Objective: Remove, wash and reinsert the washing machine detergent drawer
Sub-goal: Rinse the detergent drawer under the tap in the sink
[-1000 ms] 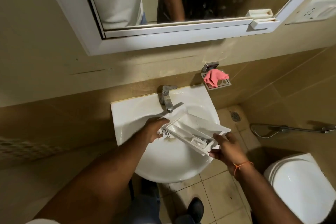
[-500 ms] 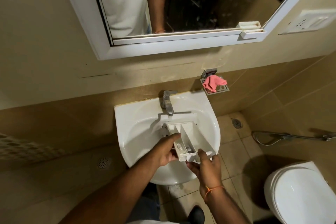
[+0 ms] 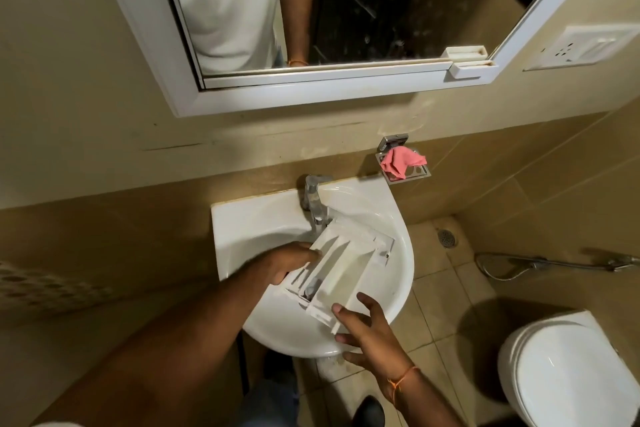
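left hand (image 3: 289, 262): fingers curled round the left side wall of the detergent drawer (image 3: 341, 262), grasping it, thumb on the upper edge.
right hand (image 3: 367, 326): fingers spread and nearly straight, fingertips touching the drawer's near end, not wrapped round it; orange thread on the wrist.
drawer place: held between both hands over the bowl of the sink (image 3: 403, 274), far end up under the tap (image 3: 313, 199), near end toward the person, tilted.
change: half a second ago the right hand gripped the near end from below; now it has loosened to a fingertip touch. Left hand has slid from the near end up along the left wall. Drawer's far end has swung right and now lies diagonal. A second ago it lay across the sink, further right.
drawer look: white hard plastic, long rectangle, lengthwise partitions making narrow compartments, a small grey part in the middle one, a flat frame at the far end.
sink: white glossy ceramic, rounded front, just beyond and under both hands.
tap: chrome, single lever, beyond the left hand.
soap dish (image 3: 412, 173): metal, wall-mounted, beyond the right hand, pink cloth (image 3: 401, 161) crumpled in it.
mirror (image 3: 242, 94): white frame, well above the hands.
toilet (image 3: 568, 374): white, right of the right hand.
hose (image 3: 554, 263): chrome, lying along the wall base at right.
room: beige wall tiles, beige floor tiles, round floor drain (image 3: 446, 237).
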